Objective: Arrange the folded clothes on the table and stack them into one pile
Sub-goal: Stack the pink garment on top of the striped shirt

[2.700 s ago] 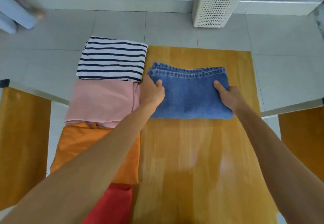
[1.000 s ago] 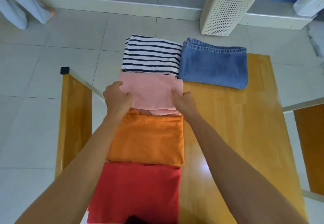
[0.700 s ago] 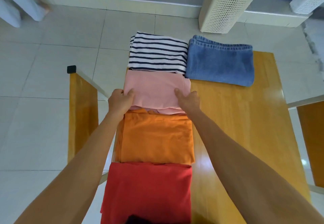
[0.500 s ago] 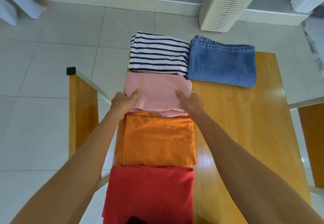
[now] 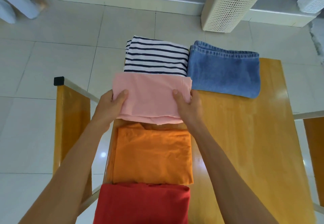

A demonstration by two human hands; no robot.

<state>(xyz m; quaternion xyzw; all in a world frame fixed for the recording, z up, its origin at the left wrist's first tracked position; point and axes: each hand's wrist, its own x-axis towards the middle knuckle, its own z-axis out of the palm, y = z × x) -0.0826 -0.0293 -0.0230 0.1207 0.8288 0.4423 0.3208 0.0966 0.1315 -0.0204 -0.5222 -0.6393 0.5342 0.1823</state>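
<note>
**Pink garment held at both sides, jeans to the right**

Head view: the left hand [image 5: 112,103] and right hand [image 5: 186,101] pinch the folded pink garment [image 5: 150,96] at its short ends, fingers beneath, thumbs on top. Its long axis runs left to right. The folded jeans [image 5: 224,73] lie just right on the surface [image 5: 245,136], nearer the right hand.

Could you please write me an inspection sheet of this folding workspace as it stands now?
Surface: wooden table, right part bare.
Job's things: striped shirt, pink garment, orange garment and red garment in a column along the left edge; folded jeans beside the striped shirt.
Clutter: nothing seen.
Hands: left hand and right hand grip the pink garment's sides.
Cables: nothing seen.
Surroundings: tiled floor, perforated laundry basket, wooden chair on the left.
</note>
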